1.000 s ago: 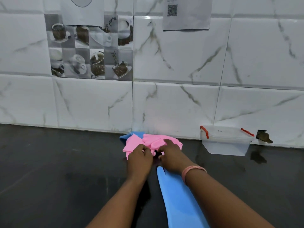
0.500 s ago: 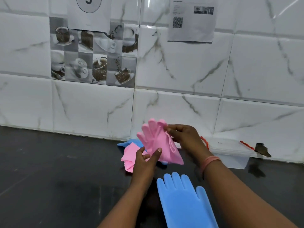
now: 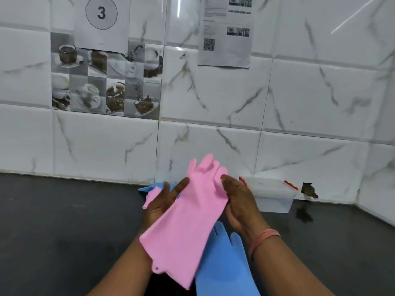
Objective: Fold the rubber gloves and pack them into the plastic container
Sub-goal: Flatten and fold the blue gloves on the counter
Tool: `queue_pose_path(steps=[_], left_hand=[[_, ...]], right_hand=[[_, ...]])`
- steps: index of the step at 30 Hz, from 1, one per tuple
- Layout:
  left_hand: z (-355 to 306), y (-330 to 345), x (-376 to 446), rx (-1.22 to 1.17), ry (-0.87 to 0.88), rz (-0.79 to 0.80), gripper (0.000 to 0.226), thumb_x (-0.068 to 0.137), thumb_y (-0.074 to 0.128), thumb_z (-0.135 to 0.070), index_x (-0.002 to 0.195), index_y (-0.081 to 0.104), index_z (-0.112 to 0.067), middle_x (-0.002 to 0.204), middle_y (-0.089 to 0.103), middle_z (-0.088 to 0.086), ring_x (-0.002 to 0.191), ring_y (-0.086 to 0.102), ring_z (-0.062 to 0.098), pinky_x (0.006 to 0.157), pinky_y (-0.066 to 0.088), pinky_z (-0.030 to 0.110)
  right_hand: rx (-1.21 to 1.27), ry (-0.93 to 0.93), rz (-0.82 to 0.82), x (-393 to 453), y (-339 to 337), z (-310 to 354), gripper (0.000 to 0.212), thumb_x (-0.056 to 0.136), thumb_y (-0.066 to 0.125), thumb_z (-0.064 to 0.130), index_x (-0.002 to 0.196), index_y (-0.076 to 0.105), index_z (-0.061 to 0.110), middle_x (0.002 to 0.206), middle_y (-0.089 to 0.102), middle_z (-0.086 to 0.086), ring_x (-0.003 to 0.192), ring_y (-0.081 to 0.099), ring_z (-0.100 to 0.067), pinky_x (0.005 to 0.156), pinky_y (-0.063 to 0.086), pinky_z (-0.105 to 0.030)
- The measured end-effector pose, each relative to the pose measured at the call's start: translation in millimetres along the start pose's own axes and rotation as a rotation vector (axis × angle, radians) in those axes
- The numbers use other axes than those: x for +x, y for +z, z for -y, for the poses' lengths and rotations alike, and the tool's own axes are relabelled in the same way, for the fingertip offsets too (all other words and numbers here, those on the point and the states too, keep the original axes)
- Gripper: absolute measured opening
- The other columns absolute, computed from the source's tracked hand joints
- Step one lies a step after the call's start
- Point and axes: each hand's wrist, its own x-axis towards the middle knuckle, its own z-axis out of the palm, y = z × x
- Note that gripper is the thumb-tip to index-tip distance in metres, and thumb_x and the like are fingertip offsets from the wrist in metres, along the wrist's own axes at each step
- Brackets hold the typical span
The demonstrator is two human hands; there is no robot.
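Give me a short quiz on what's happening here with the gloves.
1. True or false: the pink glove lies flat on the counter.
2. Which hand wears a wristband?
3. The container holds: A) both gloves B) no gloves

Key: 1. False, both hands hold it up; the left hand is under it. 2. The right. 3. B; the blue glove lies on the counter.

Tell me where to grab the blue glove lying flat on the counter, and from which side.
Take the blue glove by its fingertips, coming from the right with the right hand. It lies flat with fingers pointing toward the wall; the held pink glove overlaps its left edge, so the right side is clear.
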Motion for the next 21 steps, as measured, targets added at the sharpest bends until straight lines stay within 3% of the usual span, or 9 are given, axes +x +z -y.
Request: queue_pose_path(steps=[2, 3, 4, 7, 10, 13, 16, 19, 21], left_hand=[[5, -2, -20, 0.015, -0.327, 0.028, 0.066, 0.104, 0.052, -0.030, 0.162, 0.023, -0.014, 0.165, 0.032, 0.017, 0.152, 0.031, 0.037, 0.123, 0.026, 0.051], [10, -17, -17, -0.092, -0.428, 0.101, 0.073, 0.091, 0.072, -0.021, 0.157, 0.038, -0.020, 0.154, 0.050, 0.015, 0.139, 0.051, 0.038, 0.112, 0.043, 0.051], [13, -24, -17, 0.000, -0.420, 0.040, 0.078, 0.079, 0.081, -0.011, 0.150, 0.049, -0.022, 0.143, 0.061, 0.014, 0.124, 0.064, 0.038, 0.101, 0.052, 0.051], [10, -4, -20, 0.079, -0.358, -0.061, 0.065, 0.085, 0.065, 0.005, 0.145, 0.055, -0.019, 0.134, 0.067, 0.017, 0.108, 0.070, 0.039, 0.099, 0.053, 0.051], [11, 12, -31, -0.059, -0.315, 0.070, 0.056, 0.092, 0.052, 0.006, 0.138, 0.063, -0.023, 0.135, 0.066, 0.019, 0.112, 0.069, 0.041, 0.095, 0.056, 0.055], [5, 25, -34, -0.185, -0.246, 0.200, 0.063, 0.092, 0.060, -0.003, 0.151, 0.048, -0.024, 0.152, 0.053, 0.015, 0.133, 0.056, 0.039, 0.108, 0.046, 0.054], [-2, 14, -30, -0.287, -0.106, 0.044, 0.077, 0.081, 0.076, -0.012, 0.152, 0.048, -0.018, 0.152, 0.054, 0.012, 0.130, 0.061, 0.027, 0.108, 0.049, 0.047], [-12, 1, -26, -0.316, -0.092, -0.077, 0.058, 0.097, 0.059, -0.018, 0.153, 0.047, -0.022, 0.141, 0.063, 0.016, 0.121, 0.068, 0.030, 0.099, 0.056, 0.045], [-11, -5, -28, -0.336, -0.145, -0.132, 0.055, 0.096, 0.060, -0.024, 0.150, 0.050, -0.021, 0.140, 0.062, 0.022, 0.117, 0.069, 0.037, 0.088, 0.061, 0.048]], right_hand=[[0.104, 0.139, -0.023, -11, 1, -6, 0.033, 0.097, 0.061, 0.017, 0.125, 0.064, -0.001, 0.120, 0.068, -0.029, 0.114, 0.065, -0.043, 0.103, 0.048, -0.058], [0.152, 0.163, -0.023, -16, 2, -6, 0.039, 0.097, 0.062, 0.020, 0.129, 0.059, -0.003, 0.120, 0.067, -0.031, 0.113, 0.065, -0.044, 0.101, 0.049, -0.058], [0.195, 0.151, -0.016, -19, 3, -5, 0.044, 0.098, 0.062, 0.022, 0.133, 0.055, -0.003, 0.122, 0.067, -0.031, 0.113, 0.065, -0.043, 0.099, 0.051, -0.056], [0.243, 0.090, 0.003, -27, 1, -5, 0.053, 0.093, 0.069, 0.018, 0.137, 0.046, 0.002, 0.133, 0.063, -0.024, 0.124, 0.061, -0.036, 0.106, 0.046, -0.053], [0.141, 0.218, 0.117, -42, 0, -13, 0.052, 0.089, 0.075, 0.017, 0.133, 0.058, -0.004, 0.128, 0.066, -0.026, 0.120, 0.063, -0.040, 0.110, 0.043, -0.054], [-0.055, 0.127, 0.076, -47, -2, -5, 0.045, 0.094, 0.069, 0.019, 0.135, 0.058, 0.002, 0.125, 0.070, -0.019, 0.118, 0.065, -0.036, 0.109, 0.044, -0.054], [-0.141, 0.087, 0.111, -43, 1, 20, 0.035, 0.101, 0.056, 0.008, 0.136, 0.054, 0.005, 0.127, 0.068, -0.021, 0.117, 0.064, -0.036, 0.108, 0.044, -0.058], [-0.101, 0.044, 0.159, -44, 8, 54, 0.033, 0.103, 0.049, 0.002, 0.135, 0.054, 0.007, 0.127, 0.065, -0.024, 0.105, 0.064, -0.035, 0.106, 0.044, -0.059], [0.028, -0.006, 0.133, -43, 8, 79, 0.033, 0.102, 0.050, 0.004, 0.135, 0.053, 0.005, 0.124, 0.064, -0.023, 0.099, 0.064, -0.032, 0.106, 0.045, -0.056]])
